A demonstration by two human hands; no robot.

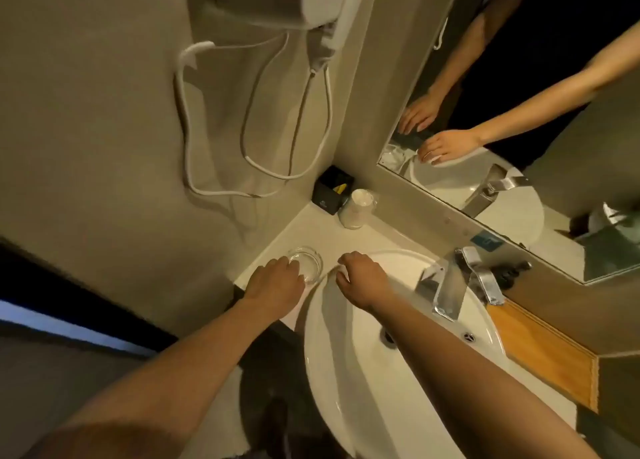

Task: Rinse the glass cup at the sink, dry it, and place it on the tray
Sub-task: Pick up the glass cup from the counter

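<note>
Seen from above, a person's left hand (275,280) rests with loosely open fingers touching the near edge of a low, clear glass cup (306,263) standing upright on the white table (298,226), just left of the round white sink (349,365). The right hand (362,278) curls over the sink's far-left rim; whether it holds anything cannot be told. A chrome faucet (446,290) stands at the sink's right.

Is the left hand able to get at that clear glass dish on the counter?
Probably yes: the left hand already reaches the near edge of the glass dish, fingers at its rim, with nothing between them.
</note>
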